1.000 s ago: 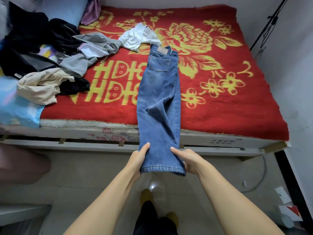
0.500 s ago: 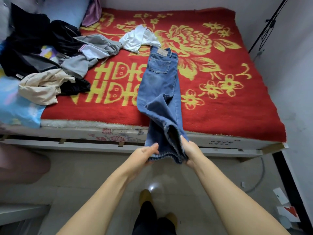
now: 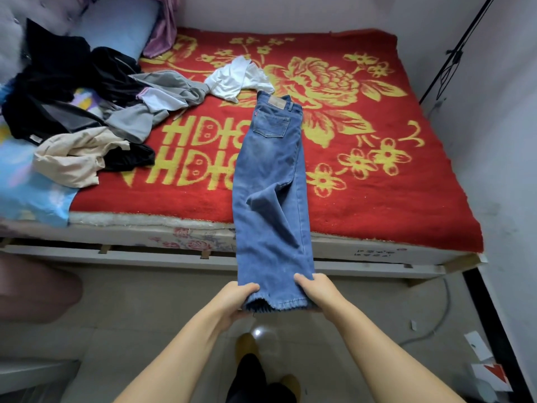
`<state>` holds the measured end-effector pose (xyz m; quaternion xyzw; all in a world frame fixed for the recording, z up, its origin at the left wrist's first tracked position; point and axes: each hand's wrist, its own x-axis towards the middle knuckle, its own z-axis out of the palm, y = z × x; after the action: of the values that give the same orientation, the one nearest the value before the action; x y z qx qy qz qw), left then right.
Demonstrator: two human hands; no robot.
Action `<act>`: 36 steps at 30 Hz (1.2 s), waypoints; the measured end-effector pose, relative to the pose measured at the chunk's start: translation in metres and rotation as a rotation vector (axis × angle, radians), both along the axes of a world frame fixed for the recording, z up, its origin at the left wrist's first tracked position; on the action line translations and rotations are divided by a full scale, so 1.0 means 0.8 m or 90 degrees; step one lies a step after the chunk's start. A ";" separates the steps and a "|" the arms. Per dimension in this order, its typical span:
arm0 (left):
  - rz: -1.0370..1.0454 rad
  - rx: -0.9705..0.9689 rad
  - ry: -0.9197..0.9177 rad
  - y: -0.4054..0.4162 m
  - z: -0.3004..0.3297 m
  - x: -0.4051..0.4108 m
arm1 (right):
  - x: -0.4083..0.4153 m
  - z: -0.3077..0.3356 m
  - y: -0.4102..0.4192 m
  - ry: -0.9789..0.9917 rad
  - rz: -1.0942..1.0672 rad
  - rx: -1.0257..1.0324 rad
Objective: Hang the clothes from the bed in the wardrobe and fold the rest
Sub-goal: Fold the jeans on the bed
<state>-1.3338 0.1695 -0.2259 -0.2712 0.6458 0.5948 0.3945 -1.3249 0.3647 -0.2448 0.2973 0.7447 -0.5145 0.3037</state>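
Observation:
Blue jeans (image 3: 270, 181), folded leg on leg, lie lengthwise on the bed with the waist far from me and the legs hanging over the near edge. My left hand (image 3: 236, 298) grips the left corner of the hem, and my right hand (image 3: 315, 290) grips the right corner. The denim is stretched fairly flat between them, below the bed frame. A white garment (image 3: 235, 78) lies crumpled just beyond the waistband.
The bed (image 3: 377, 181) has a red blanket with yellow flowers. A heap of black, grey (image 3: 162, 103) and beige clothes (image 3: 72, 158) covers its left side, by a blue pillow (image 3: 116, 27). White walls close the right side. A cable (image 3: 436, 324) trails on the tiled floor.
Half a second ago the hem was lifted and bunched toward the bed. Now both hands have pulled it back toward me and spread it, so the legs lie straight again.

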 end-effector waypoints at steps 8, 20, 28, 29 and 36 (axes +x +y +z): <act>0.189 -0.056 0.034 0.002 0.016 -0.042 | -0.034 0.030 -0.013 -0.067 -0.128 -0.158; 0.128 -0.026 0.066 0.019 0.087 -0.108 | -0.097 0.099 0.008 0.050 -0.291 -0.124; 0.051 -0.024 -0.045 0.021 0.035 -0.037 | -0.045 0.040 0.009 -0.100 -0.223 -0.307; 0.038 -0.023 -0.053 0.021 0.033 -0.034 | -0.043 0.039 0.009 -0.107 -0.238 -0.318; 0.164 0.015 -0.012 0.033 0.030 -0.032 | -0.040 0.026 0.018 -0.076 -0.246 -0.167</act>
<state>-1.3590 0.1956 -0.2016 -0.3529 0.5948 0.6456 0.3237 -1.3570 0.3790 -0.2241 0.4220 0.5816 -0.6369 0.2794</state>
